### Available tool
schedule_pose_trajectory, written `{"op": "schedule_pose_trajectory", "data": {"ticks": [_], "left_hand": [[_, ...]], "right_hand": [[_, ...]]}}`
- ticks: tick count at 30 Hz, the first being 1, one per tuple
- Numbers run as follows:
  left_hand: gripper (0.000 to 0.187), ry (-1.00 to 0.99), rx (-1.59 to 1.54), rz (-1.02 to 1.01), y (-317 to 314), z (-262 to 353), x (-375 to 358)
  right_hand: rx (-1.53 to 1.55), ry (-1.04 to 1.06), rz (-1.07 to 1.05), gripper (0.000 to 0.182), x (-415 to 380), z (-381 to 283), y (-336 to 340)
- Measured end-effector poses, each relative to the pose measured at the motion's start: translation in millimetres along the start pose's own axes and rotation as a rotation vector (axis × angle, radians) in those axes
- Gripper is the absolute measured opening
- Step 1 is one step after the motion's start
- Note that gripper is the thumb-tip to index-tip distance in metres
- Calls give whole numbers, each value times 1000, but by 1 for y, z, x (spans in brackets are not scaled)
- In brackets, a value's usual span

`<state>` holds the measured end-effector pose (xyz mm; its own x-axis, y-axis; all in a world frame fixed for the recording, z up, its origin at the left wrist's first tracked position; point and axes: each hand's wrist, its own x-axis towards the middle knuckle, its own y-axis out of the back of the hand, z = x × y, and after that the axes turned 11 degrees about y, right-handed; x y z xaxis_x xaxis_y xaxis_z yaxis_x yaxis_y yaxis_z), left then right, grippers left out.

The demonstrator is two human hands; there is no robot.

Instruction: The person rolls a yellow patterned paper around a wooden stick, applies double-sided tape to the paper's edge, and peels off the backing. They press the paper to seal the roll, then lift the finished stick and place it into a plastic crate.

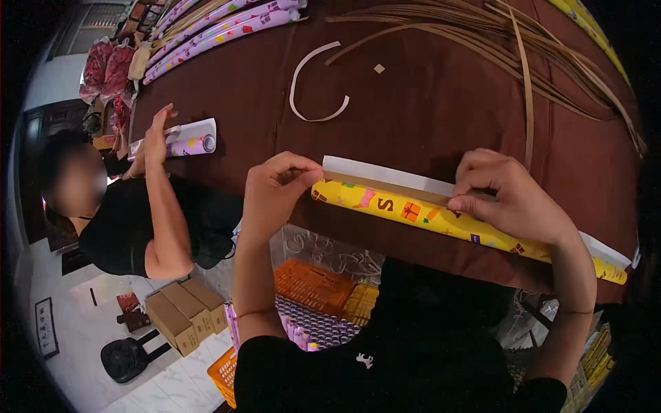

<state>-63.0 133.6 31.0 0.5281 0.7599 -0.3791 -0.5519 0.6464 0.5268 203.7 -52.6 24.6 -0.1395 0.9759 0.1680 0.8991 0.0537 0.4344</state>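
A yellow patterned paper roll [406, 210] lies along the front edge of the brown-covered table [427, 103]. Its loose edge, a white flap [385, 172], stands up along the far side, with a brown strip [399, 187] between flap and roll. My left hand [282, 189] pinches the flap's left end between thumb and fingers. Farther right, my right hand [499, 193] has its fingers closed on the brown strip and flap edge, over the roll. The roll's right end reaches past my right forearm.
Left, another person [124, 220] handles a pink roll [189, 146]. Pink rolls [227, 34] lie at the back left, brown strips [551, 62] at the back right. A curled white strip [296, 82] lies mid-table. Below are orange crates [313, 286] and cardboard boxes [180, 313].
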Motion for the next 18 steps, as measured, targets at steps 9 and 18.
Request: {"op": "schedule_pose_trajectory", "data": {"ticks": [9, 18], "left_hand": [[7, 4, -1, -6, -1, -11, 10], [6, -83, 184, 6, 3, -8, 19]], "right_hand": [[97, -109, 52, 9, 2, 0, -10], [-78, -34, -29, 19, 2, 3, -12]]}}
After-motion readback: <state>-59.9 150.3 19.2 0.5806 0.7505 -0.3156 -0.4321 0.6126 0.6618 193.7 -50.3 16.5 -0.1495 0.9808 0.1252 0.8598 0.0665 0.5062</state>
